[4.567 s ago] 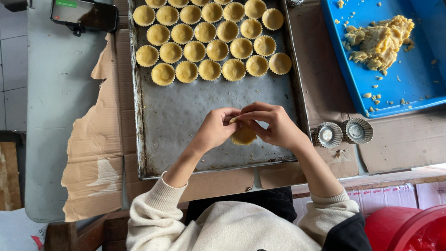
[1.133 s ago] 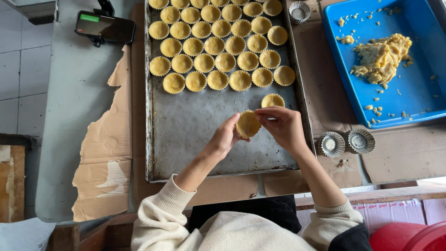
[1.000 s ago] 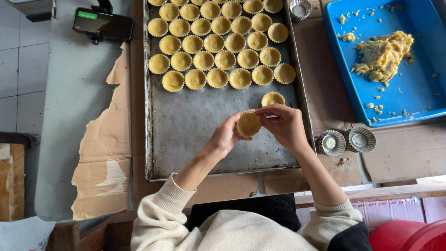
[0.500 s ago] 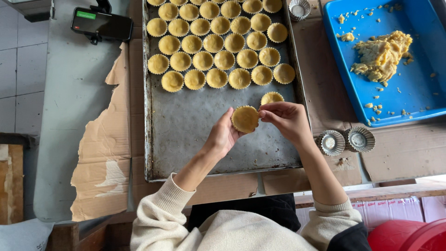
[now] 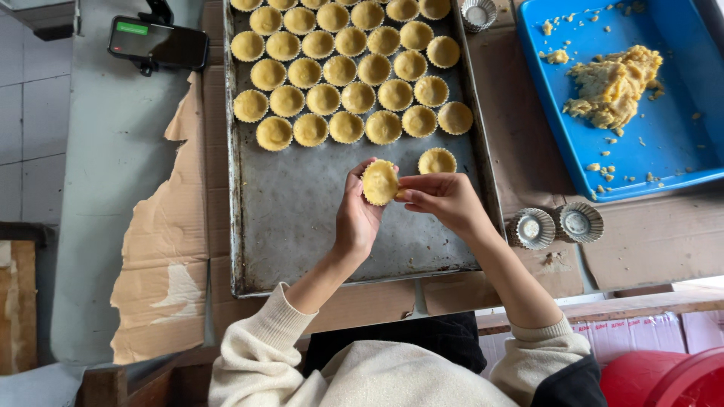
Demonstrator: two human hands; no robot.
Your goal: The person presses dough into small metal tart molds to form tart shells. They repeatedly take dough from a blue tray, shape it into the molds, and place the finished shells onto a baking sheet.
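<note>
Together, both hands' fingers (image 5: 408, 188) pinch one dough-lined tart mould (image 5: 379, 182); two empty moulds (image 5: 556, 225) sit right.

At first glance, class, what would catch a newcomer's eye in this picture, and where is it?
The rows of dough-lined tart shells filling the far end of the metal baking tray stand out first. At the centre, the left hand and right hand hold one tart shell above the tray. At upper right, a blue tray holds crumbly yellow dough.
</note>
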